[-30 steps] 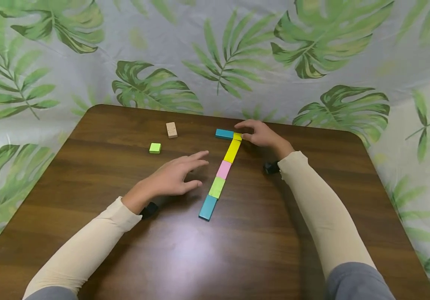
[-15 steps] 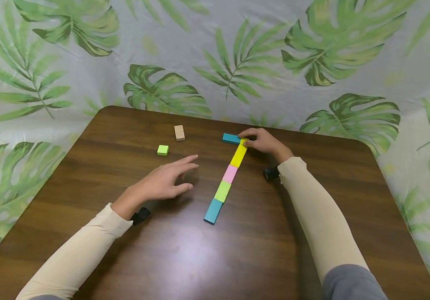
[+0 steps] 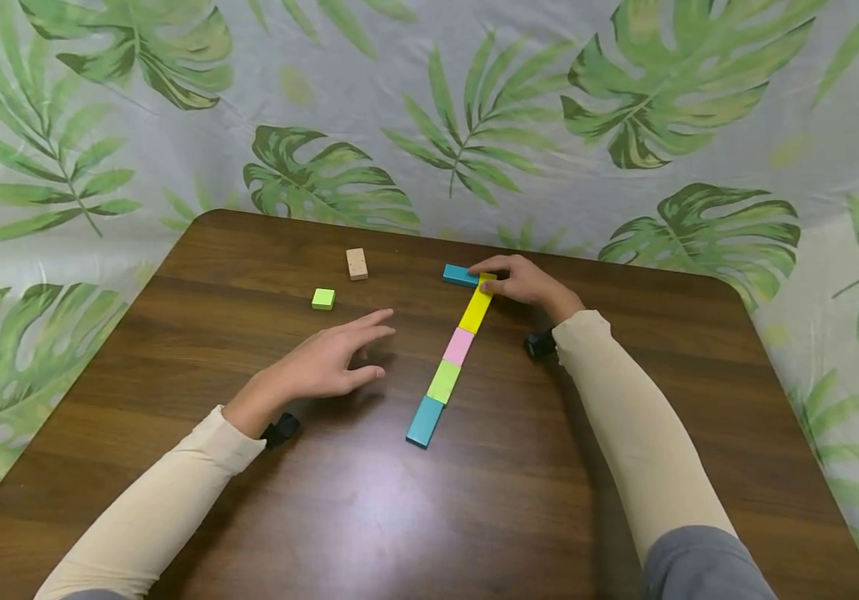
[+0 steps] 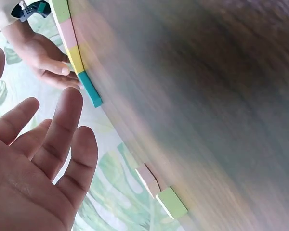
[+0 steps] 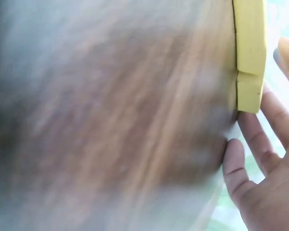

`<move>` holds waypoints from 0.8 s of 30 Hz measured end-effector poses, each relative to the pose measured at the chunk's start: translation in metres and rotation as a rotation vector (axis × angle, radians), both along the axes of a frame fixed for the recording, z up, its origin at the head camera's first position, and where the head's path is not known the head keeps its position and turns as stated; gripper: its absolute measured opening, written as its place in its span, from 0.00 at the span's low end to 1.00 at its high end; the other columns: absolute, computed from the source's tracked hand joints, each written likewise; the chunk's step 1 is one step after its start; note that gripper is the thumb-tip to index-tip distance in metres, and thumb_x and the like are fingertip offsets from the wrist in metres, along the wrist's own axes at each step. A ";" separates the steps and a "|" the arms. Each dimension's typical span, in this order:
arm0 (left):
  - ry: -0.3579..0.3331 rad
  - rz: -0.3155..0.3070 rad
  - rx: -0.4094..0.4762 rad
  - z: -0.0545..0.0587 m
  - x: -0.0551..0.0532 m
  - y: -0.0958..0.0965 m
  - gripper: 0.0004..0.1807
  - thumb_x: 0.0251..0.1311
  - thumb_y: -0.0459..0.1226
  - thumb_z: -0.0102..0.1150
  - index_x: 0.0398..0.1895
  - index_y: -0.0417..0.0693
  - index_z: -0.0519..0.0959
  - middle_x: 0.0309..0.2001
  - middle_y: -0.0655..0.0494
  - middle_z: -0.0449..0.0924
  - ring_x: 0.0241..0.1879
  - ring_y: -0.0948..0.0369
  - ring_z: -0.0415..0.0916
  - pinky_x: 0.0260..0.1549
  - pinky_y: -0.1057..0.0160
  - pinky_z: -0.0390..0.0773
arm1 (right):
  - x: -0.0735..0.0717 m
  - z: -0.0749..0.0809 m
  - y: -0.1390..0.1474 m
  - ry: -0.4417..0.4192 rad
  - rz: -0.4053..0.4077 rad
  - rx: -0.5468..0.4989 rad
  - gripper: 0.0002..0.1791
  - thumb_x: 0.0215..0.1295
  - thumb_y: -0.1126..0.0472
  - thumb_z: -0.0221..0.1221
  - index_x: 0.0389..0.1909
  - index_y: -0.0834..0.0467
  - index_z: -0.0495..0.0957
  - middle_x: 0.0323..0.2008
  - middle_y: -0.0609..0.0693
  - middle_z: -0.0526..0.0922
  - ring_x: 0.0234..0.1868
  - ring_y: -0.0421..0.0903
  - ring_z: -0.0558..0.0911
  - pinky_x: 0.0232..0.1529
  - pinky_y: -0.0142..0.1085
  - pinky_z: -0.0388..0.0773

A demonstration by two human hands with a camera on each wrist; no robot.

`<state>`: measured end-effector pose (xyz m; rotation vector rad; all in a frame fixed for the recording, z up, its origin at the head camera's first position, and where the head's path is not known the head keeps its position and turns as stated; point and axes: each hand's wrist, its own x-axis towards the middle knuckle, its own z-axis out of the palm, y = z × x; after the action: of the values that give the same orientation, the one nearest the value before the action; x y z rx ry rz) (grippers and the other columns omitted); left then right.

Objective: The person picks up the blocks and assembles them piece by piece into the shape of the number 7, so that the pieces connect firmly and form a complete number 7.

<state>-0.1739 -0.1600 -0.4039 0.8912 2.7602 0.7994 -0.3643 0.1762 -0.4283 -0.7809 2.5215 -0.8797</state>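
A line of flat blocks runs up the table: a teal block (image 3: 425, 422) nearest, then a light green block (image 3: 443, 382), a pink block (image 3: 458, 345) and a long yellow block (image 3: 476, 310). A small yellow block (image 5: 249, 94) continues it at the far end. Another teal block (image 3: 460, 275) lies crosswise there, pointing left. My right hand (image 3: 525, 282) is at this corner, fingers extended to the small yellow block's end, with the thumb apart from the block in the right wrist view. My left hand (image 3: 327, 360) hovers left of the line, fingers spread, holding nothing.
A plain wooden block (image 3: 357, 264) and a bright green block (image 3: 323, 299) lie apart on the back left of the brown table (image 3: 249, 242). Behind its far edge hangs a leaf-patterned curtain (image 3: 504, 100).
The right fingers have come in against the small yellow block, which now lines up more closely with the long one. My left hand has drawn back slightly leftward. The head view has shifted a little.
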 end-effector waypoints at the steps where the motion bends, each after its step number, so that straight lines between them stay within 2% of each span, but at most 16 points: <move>1: -0.003 0.001 -0.001 -0.001 0.000 0.000 0.32 0.64 0.44 0.61 0.70 0.45 0.69 0.78 0.52 0.56 0.39 0.62 0.76 0.38 0.62 0.74 | 0.000 0.000 -0.001 0.004 0.008 0.002 0.22 0.70 0.60 0.57 0.64 0.53 0.76 0.68 0.57 0.73 0.71 0.58 0.68 0.69 0.55 0.66; 13: -0.039 -0.003 -0.004 -0.004 -0.002 -0.003 0.32 0.65 0.44 0.60 0.71 0.45 0.68 0.78 0.50 0.56 0.39 0.61 0.77 0.38 0.62 0.73 | -0.002 0.000 -0.006 0.040 0.028 0.044 0.21 0.70 0.61 0.55 0.63 0.56 0.77 0.68 0.59 0.73 0.70 0.59 0.68 0.68 0.55 0.66; 24: -0.060 0.021 -0.024 -0.004 -0.005 -0.007 0.31 0.66 0.44 0.60 0.70 0.46 0.69 0.77 0.51 0.58 0.38 0.63 0.76 0.39 0.61 0.73 | -0.005 -0.003 0.001 -0.024 0.055 0.031 0.26 0.67 0.63 0.59 0.67 0.56 0.73 0.71 0.58 0.69 0.73 0.58 0.65 0.68 0.55 0.66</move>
<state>-0.1788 -0.1669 -0.4080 0.8215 2.7258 0.7818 -0.3693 0.1767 -0.4310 -0.8206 2.4752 -0.8250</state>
